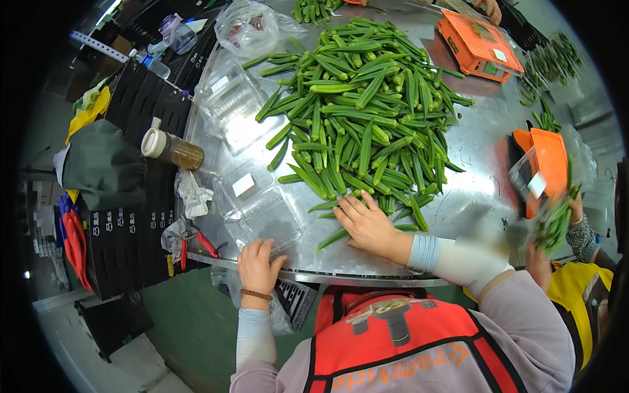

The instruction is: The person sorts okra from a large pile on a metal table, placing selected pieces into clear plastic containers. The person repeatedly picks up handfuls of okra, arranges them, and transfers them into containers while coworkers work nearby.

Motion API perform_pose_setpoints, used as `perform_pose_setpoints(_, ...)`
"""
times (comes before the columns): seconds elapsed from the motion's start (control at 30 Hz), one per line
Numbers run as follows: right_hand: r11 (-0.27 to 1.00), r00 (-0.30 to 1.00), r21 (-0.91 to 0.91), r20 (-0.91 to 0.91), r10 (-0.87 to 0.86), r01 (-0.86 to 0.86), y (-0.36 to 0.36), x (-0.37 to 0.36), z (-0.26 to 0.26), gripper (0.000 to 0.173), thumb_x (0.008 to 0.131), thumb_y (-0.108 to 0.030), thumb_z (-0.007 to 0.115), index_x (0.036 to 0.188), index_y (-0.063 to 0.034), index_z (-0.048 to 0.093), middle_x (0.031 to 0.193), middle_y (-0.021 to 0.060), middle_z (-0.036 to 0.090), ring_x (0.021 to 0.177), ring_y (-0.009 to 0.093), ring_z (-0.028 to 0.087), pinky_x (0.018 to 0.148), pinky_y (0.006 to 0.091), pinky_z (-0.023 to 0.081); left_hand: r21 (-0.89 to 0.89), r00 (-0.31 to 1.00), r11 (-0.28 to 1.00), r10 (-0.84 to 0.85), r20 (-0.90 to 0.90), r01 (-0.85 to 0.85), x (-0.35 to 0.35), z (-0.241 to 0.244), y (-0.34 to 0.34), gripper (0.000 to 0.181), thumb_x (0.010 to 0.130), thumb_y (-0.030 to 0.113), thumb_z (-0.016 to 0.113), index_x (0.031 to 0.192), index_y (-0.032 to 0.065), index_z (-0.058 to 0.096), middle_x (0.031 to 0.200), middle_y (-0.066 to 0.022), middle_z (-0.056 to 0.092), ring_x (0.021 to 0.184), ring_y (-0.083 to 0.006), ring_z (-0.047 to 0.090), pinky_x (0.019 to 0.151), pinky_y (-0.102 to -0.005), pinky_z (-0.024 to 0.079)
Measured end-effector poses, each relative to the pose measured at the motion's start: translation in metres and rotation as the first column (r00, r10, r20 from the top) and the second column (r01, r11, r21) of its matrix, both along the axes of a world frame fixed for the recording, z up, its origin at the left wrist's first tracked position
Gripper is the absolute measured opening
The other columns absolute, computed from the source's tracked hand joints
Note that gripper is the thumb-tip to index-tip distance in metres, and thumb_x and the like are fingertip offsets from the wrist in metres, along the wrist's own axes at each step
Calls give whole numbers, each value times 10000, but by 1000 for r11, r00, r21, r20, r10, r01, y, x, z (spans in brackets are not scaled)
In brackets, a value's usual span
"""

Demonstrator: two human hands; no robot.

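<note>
A large heap of green okra pods lies on a metal table. At its near edge my right hand rests palm down, fingertips on a few pods; whether it grips any cannot be told. My left hand is at the table's front edge, fingers slightly spread, beside the near rim of an open clear plastic clamshell box. That box has a white label on its lid. More clear clamshell boxes lie farther back, left of the heap.
Red-handled pliers or snips and crumpled paper lie at the left edge, near a lidded jar. A plastic bag is at the back. Orange scales stand right. A co-worker's hands hold bagged or boxed okra at right.
</note>
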State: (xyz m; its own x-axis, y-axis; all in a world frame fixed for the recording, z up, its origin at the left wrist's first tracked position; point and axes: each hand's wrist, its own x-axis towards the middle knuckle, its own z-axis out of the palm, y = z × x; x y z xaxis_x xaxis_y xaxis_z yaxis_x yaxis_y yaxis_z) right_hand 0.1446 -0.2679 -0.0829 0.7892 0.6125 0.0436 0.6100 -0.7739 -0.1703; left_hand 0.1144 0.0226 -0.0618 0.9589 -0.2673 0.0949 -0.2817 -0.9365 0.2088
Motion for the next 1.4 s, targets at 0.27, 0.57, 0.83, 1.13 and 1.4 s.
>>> perform_pose_setpoints(0.27, 997, 993, -74, 110, 38, -30, 4, 9, -9, 510, 764, -259, 591, 1204, -9, 531, 1123, 116, 536, 1121, 259, 466, 1068, 524, 249, -728, 731, 76, 18, -682, -681, 72, -1, -130, 647, 861, 242, 649, 1341, -77, 355, 1299, -181, 474, 1196, -243, 450, 1007, -338, 343)
perform_pose_setpoints(0.57, 974, 997, -220, -67, 36, -50, -5, -23, -2, 268, 824, -187, 506, 1035, -57, 609, 964, 70, 559, 1002, 252, 512, 1069, 543, 252, -762, 746, 38, 246, -619, -646, 126, -70, -163, 764, 699, 146, 755, 1307, -47, 334, 1166, -164, 541, 1092, -249, 501, 956, -359, 384)
perform_pose_setpoints(0.83, 983, 982, 8, 40, 184, -185, -43, -29, -14, 99, 759, -174, 551, 815, -94, 537, 792, 69, 548, 845, 265, 566, 993, 432, 378, -545, 843, 644, 430, -322, -537, 134, -47, -187, 934, 620, 181, 811, 1334, -40, 252, 1270, -280, 419, 1124, -419, 476, 974, -438, 400)
perform_pose_setpoints(1.13, 506, 896, 745, -412, -163, 435, -58, 6, 37, 371, 691, -136, 696, 1026, -47, 565, 885, 100, 600, 788, 257, 605, 693, 337, 491, -627, 672, -282, -102, -733, -726, 122, -43, -148, 417, 768, -38, 628, 1157, -14, 481, 1005, -92, 598, 869, -186, 586, 742, -303, 481)
perform_pose_setpoints(1.4, -390, 374, 169, -754, 541, 905, -9, 41, 26, 303, 839, -97, 624, 1118, -36, 524, 983, 96, 613, 900, 209, 603, 794, 335, 513, -605, 684, -365, -569, -456, -707, 59, -6, -139, 428, 873, 157, 536, 1285, 83, 449, 1208, -42, 540, 992, -146, 546, 769, -279, 471)
